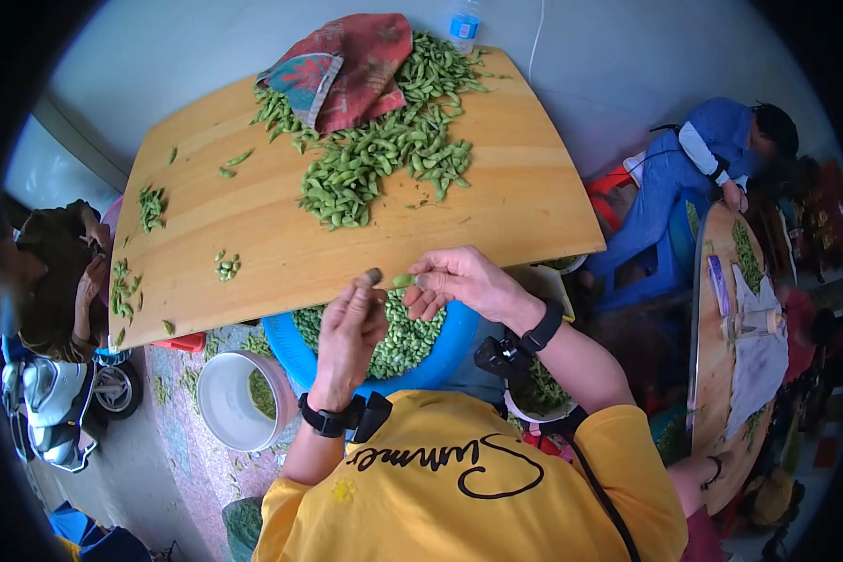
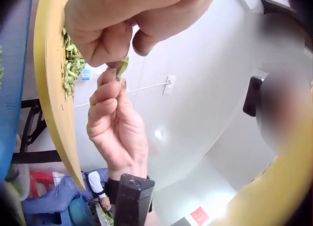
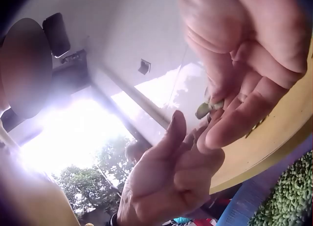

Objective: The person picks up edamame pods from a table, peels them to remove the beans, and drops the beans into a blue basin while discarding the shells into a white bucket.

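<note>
My right hand pinches a green soybean pod between thumb and fingertips, above a blue basin. Shelled green beans fill much of the basin. Close to the pod's other end is my left hand, its dark-tipped thumb raised apart from loosely bent fingers. In the left wrist view, the pod's end overlaps the left fingers. Beyond both hands, a big heap of pods lies on the wooden table.
A red cloth sack covers part of the heap, near a water bottle. Small groups of pods and beans lie on the table's left side. A white bucket stands on the floor. People sit at left and right; a scooter is parked at left.
</note>
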`<state>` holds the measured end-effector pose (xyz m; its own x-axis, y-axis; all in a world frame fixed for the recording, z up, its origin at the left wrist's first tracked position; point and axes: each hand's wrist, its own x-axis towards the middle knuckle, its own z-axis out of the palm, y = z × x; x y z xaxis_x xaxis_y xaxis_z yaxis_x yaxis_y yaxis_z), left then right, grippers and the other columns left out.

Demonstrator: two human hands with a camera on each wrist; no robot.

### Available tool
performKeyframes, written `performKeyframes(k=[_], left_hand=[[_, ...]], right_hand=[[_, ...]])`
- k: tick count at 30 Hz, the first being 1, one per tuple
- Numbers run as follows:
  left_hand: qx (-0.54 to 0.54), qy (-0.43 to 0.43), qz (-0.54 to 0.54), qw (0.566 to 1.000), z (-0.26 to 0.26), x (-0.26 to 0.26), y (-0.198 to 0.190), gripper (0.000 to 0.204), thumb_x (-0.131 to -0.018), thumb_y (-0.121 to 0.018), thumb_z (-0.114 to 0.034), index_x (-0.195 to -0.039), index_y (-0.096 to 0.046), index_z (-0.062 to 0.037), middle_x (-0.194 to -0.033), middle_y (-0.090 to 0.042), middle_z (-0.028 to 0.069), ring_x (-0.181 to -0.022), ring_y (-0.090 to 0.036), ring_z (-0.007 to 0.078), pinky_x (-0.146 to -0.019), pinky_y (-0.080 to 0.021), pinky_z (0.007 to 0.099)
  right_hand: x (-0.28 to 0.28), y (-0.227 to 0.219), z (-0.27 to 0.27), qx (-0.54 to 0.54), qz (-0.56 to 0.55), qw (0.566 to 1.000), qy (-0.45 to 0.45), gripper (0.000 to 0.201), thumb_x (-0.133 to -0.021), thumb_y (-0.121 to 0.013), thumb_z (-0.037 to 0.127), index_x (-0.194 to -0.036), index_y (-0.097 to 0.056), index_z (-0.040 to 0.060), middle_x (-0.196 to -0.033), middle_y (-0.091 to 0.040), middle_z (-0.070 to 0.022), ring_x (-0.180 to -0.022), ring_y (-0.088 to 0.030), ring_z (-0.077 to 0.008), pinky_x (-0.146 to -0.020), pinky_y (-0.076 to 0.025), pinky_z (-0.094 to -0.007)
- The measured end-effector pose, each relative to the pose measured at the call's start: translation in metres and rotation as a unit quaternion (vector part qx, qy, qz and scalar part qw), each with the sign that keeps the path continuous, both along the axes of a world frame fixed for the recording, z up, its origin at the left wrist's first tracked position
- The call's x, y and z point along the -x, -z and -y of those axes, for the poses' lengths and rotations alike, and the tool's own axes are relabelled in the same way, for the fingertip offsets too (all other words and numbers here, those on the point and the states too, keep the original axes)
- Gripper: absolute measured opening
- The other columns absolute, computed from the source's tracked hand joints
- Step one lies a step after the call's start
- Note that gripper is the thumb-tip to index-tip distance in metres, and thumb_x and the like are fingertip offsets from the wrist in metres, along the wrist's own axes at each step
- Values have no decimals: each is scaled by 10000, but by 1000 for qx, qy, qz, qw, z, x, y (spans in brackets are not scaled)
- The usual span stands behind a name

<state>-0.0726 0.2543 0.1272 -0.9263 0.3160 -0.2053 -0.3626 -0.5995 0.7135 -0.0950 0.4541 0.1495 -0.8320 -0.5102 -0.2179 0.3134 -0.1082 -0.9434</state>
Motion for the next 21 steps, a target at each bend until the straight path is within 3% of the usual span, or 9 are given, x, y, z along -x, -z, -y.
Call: performKeyframes(k=[5,6,7,10,12,13,15,18,21], left_hand=[[184,37,-92,978,-13,-5,-1,287,-907,-529,-202,-1081,-568,23,-677,-487,-19,-515,-329,7,-423,-230,171],[237,60,-115,963,-12,-7,-4,261,-896,-547,-171,-1028,-599,49,-687,-551,11,-589,-417,17,-484,-335,178],[238,63,-116,962,-13,-8,-1,261,-896,-547,-171,-1028,-599,49,-687,-551,11,-589,-417,17,-484,-335,178],[313,18,-177,933,-17,-9,9,278,-898,-539,-145,-1043,-572,91,-848,-634,59,-791,-518,82,-743,-432,234],[315,13,-163,935,-16,-10,10,274,-898,-537,-140,-1044,-572,89,-856,-636,63,-797,-519,80,-746,-432,234],[317,5,-148,937,-15,-10,10,269,-898,-536,-135,-1045,-573,87,-863,-637,66,-803,-520,79,-750,-432,235],[326,14,-176,929,-8,-9,8,280,-901,-534,-147,-1050,-570,87,-753,-604,26,-684,-493,54,-626,-421,208],[243,100,-131,956,-4,-9,-1,302,-912,-521,-180,-1069,-564,73,-588,-422,-63,-487,-293,11,-430,-237,186],[224,108,-104,963,-4,-10,0,301,-914,-516,-183,-1071,-562,70,-598,-428,-63,-491,-309,15,-434,-250,183]], right_hand=[[-6,5,6,-5,-12,1000,-26,177,-863,-548,75,-955,-521,-75,-765,-615,-144,-660,-639,-201,-570,-538,-274],[-7,3,5,-47,-27,998,-37,158,-828,-599,70,-877,-536,-66,-709,-609,-122,-607,-632,-185,-510,-526,-263],[-8,5,6,-55,-33,998,-25,143,-814,-615,69,-804,-549,-58,-680,-607,-97,-582,-625,-166,-488,-514,-249],[-15,-4,14,-183,-130,975,-4,135,-821,-595,57,-765,-547,-57,-688,-614,-87,-593,-627,-155,-501,-510,-238],[-20,-12,19,-330,-318,889,17,133,-827,-581,55,-779,-564,-68,-705,-626,-86,-613,-634,-150,-527,-515,-231],[-19,-8,16,-329,-318,889,18,133,-827,-581,55,-779,-564,-68,-705,-626,-86,-613,-634,-150,-527,-515,-231],[-13,1,6,-94,-67,993,0,132,-832,-571,55,-835,-581,-77,-726,-634,-99,-634,-642,-157,-551,-525,-236],[-13,1,0,-69,-38,997,-23,136,-826,-585,56,-865,-592,-74,-732,-636,-104,-643,-643,-152,-557,-532,-232],[-12,6,1,-67,-35,996,-44,129,-829,-591,60,-852,-593,-66,-719,-633,-97,-653,-642,-134,-543,-529,-215]])
